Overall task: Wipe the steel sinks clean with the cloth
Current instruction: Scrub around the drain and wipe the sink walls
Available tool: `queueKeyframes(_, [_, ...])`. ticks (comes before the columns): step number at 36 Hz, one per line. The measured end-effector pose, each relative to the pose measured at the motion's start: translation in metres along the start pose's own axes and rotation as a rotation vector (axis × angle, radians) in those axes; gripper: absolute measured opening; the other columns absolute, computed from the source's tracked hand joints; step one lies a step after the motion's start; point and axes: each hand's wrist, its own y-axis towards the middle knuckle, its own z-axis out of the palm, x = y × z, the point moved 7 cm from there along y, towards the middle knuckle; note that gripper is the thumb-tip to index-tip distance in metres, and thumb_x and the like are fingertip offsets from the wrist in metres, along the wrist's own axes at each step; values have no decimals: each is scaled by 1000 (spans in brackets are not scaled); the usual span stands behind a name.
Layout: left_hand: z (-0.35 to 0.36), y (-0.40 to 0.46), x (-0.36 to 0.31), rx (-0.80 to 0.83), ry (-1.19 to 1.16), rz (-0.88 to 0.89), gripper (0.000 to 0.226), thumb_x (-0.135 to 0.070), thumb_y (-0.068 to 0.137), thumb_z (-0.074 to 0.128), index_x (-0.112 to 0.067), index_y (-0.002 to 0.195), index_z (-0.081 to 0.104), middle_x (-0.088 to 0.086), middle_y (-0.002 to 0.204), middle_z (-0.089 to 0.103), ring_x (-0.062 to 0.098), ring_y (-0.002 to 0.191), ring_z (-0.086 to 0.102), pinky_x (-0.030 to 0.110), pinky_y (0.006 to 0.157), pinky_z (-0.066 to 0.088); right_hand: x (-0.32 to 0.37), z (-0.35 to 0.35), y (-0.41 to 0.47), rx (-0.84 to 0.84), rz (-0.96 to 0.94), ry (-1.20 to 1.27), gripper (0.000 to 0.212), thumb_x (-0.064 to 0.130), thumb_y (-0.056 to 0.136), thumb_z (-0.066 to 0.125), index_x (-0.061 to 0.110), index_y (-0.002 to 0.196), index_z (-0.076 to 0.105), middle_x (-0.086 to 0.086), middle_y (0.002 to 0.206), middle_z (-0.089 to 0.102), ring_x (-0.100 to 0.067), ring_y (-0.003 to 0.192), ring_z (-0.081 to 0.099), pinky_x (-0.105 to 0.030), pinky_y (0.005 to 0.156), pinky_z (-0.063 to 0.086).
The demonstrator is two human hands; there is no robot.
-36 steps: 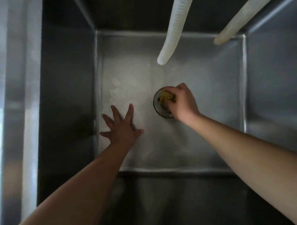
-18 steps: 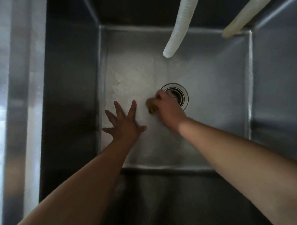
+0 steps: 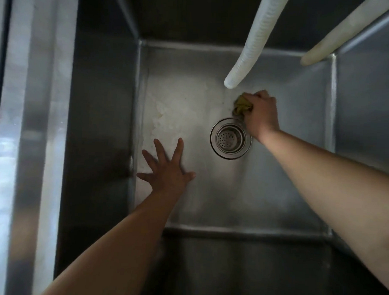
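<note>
cloth (image 3: 241, 105) behind drain (image 3: 231, 138) | left hand (image 3: 168, 168) left of drain

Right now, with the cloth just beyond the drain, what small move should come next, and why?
Probably sweep the cloth leftward: the right hand holds it bunched just beyond the drain, while whitish residue covers the sink floor to its left.

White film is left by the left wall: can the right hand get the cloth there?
Probably yes. The right hand grips the cloth beyond the drain; the floor between looks bare. The left hand, pressed flat, covers only the film's near end.
</note>
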Motion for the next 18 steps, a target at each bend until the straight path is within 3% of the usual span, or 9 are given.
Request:
queueKeyframes(2, [-1,-1,-1,9,8,-4,108,-63,80,67,-56,145,-19,5,156,-38,46,143,-27,80,104,14,20,12,-11,89,-100,36,44,2,89,55,25,125,66,-11,123,53,-33,113,44,-19,89,28])
queueKeyframes(4, [-1,-1,-1,18,9,-2,108,-63,81,66,-56,144,-21,5,155,-39,46,143,-28,80,104,13,45,29,-24,272,-207,67,40,8,86,64,23,123,68,-10,119,58,-32,113,51,-22,94,34])
queueKeyframes(7, [0,0,0,21,-10,8,106,-63,82,65,-56,144,-21,4,154,-41,46,142,-29,81,104,12,66,44,-37,493,-187,124,43,12,83,72,23,124,67,-2,125,64,-19,115,57,-23,95,40])
queueKeyframes(9, [-1,0,1,21,-16,13,106,-62,81,66,-57,144,-20,4,154,-40,46,142,-29,81,103,12,70,37,-31,425,-150,191,42,13,82,73,21,123,68,-2,125,64,-16,113,58,-19,91,38])
queueKeyframes(14, [-2,-1,3,38,-77,26,103,-51,83,68,-59,145,-13,1,155,-39,43,142,-31,80,104,10,45,-21,10,-98,10,209,16,14,85,69,18,100,74,-8,107,71,-25,103,65,-25,84,46])
queueKeyframes(16, [-3,-3,6,37,-99,40,97,-41,85,65,-58,148,-8,-1,157,-36,40,144,-30,79,106,9,34,-26,21,-138,53,160,13,10,87,64,17,96,72,-10,104,70,-29,101,64,-33,85,49])
queueKeyframes(18, [-4,-4,11,18,-115,61,90,-36,87,61,-55,150,-2,-3,159,-31,38,146,-27,75,108,10,33,-18,28,-90,18,156,16,9,87,60,24,86,67,0,97,69,-21,95,63,-29,81,48])
